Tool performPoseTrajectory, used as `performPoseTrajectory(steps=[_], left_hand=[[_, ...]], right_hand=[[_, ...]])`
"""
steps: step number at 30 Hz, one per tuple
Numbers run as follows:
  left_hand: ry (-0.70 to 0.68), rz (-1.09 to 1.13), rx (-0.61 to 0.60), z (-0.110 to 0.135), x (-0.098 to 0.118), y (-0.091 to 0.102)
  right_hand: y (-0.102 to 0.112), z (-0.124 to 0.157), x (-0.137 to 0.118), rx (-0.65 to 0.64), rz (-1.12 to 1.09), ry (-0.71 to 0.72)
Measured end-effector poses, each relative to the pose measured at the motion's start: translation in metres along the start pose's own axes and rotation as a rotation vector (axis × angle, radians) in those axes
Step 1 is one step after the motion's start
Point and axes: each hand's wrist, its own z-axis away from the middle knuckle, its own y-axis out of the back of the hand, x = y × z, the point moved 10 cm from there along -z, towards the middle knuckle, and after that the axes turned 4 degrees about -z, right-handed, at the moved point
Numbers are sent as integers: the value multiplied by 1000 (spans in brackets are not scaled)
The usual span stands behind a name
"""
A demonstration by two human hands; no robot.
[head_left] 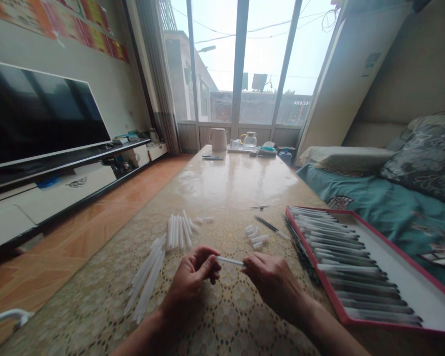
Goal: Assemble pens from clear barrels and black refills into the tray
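A slim white pen barrel [230, 260] spans the gap between my two hands, above the patterned tabletop. My left hand [193, 277] pinches its left end between thumb and fingers. At the other end, my right hand [276, 279] is closed on it, with the tip hidden by the fingers. Left of my hands lie short white tubes [178, 231] and longer translucent sleeves [148, 277]. Small white caps [257, 238] sit in a loose group beyond my right hand. Thin black refills [300, 247] lie along the box, and a dark pen [267, 223] rests nearby.
A red-rimmed box [402, 237] holding a row of capped pens stands at the right. A beige jug [218, 139], a glass pot [249, 141] and a tissue pack [267, 149] are at the table's far end. A sofa [356, 190] borders the right side.
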Motion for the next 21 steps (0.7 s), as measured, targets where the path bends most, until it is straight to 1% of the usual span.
performPoseTrajectory(steps=[3,6,10,13,15,17,18,19,21], left_hand=[[-57,-7,-13,1,4,0],[-92,-54,-17,4,10,-3],[-99,-111,-9,11,17,-9],[-118,-124,-4,17,21,-12],[-137,-131,-7,19,23,-14],[-153,-125,-7,19,24,-15],[-153,-119,-7,17,23,-16],[-147,-113,-6,15,22,-16],[-117,-117,-7,9,17,-16]], right_hand=[[-3,2,7,1,-150,-79],[-3,3,13,-28,-358,-129],[-3,2,20,-107,-645,-185],[-9,4,22,-190,-853,-240],[-14,5,20,-243,-951,-255],[-16,5,19,-270,-975,-251],[-13,4,21,-258,-948,-246],[-8,2,24,-228,-896,-240],[11,-1,38,-132,-730,-240]])
